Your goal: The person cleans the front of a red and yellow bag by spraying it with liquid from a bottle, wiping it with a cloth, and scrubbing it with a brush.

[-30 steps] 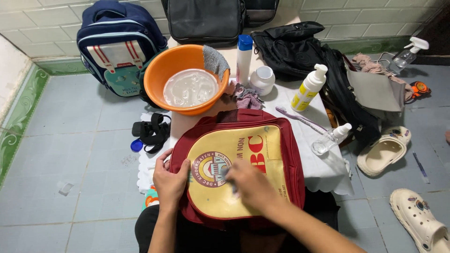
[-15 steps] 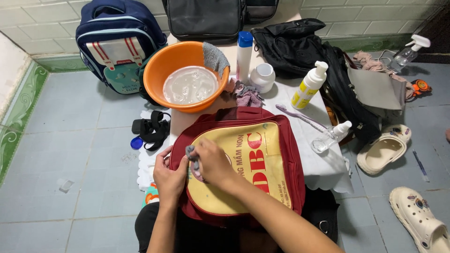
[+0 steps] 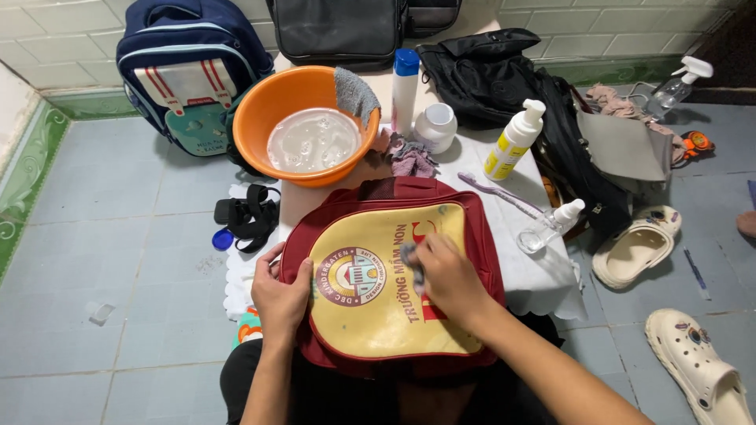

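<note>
Hands: left hand (image 3: 281,295) grips one maroon-yellow backpack (image 3: 378,315), right hand (image 3: 445,275) presses one grey cloth (image 3: 409,256) on it.

Basin (image 3: 260,118) behind backpack (image 3: 370,315); pump bottle (image 3: 512,145) right of basin.

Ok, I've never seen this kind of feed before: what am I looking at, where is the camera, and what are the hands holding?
There is no machine: a person's two bare hands, seen from a head-worn camera looking down. The left hand grips the edge of a red and yellow backpack on a white cloth-covered surface. The right hand presses a small grey cloth onto its yellow panel. Behind it are an orange basin of water, a pump bottle and a toothbrush.
</note>
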